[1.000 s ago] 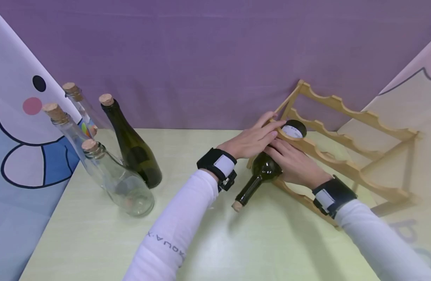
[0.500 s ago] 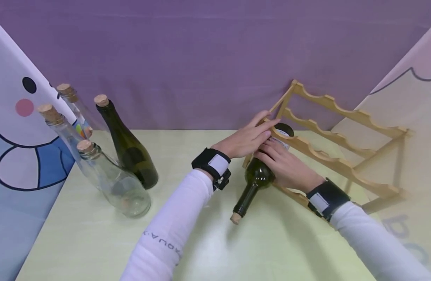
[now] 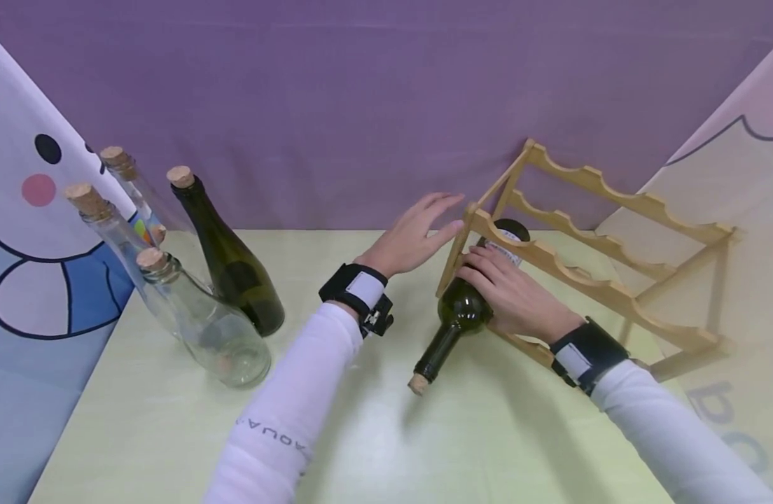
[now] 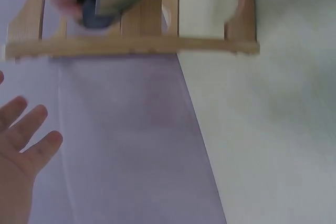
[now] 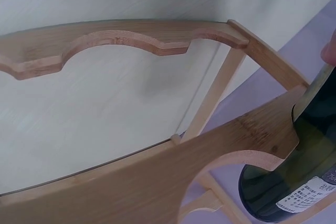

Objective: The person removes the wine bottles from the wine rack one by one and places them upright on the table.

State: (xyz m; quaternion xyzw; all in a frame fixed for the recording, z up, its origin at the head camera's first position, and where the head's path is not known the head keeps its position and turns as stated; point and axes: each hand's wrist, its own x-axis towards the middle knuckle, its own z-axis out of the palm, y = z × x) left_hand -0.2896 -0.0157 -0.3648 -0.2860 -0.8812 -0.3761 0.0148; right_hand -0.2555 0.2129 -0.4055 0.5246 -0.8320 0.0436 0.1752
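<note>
A dark green wine bottle (image 3: 462, 309) with a cork lies at a slant at the left end of the wooden wine rack (image 3: 620, 297). Its corked neck points toward me and down; its labelled base reaches behind a scalloped rail. My right hand (image 3: 519, 295) grips the bottle body from above, thumb hidden. The right wrist view shows the bottle's base and white label (image 5: 304, 195) past the rail's cutout. Left of the rack, my left hand (image 3: 412, 236) hovers with fingers spread, touching nothing. The left wrist view also shows the left hand (image 4: 23, 153) apart from the rack (image 4: 131, 44).
Several corked bottles stand at the left of the table (image 3: 386, 434): a dark green bottle (image 3: 235, 269) and clear glass ones, the nearest a clear bottle (image 3: 213, 336). A purple cloth backdrop (image 3: 336, 119) rises behind, and printed panels flank both sides.
My left hand has let go of the rack's left corner and moved left. The bottle's neck has swung slightly down and toward me, with my right hand staying on the bottle.
</note>
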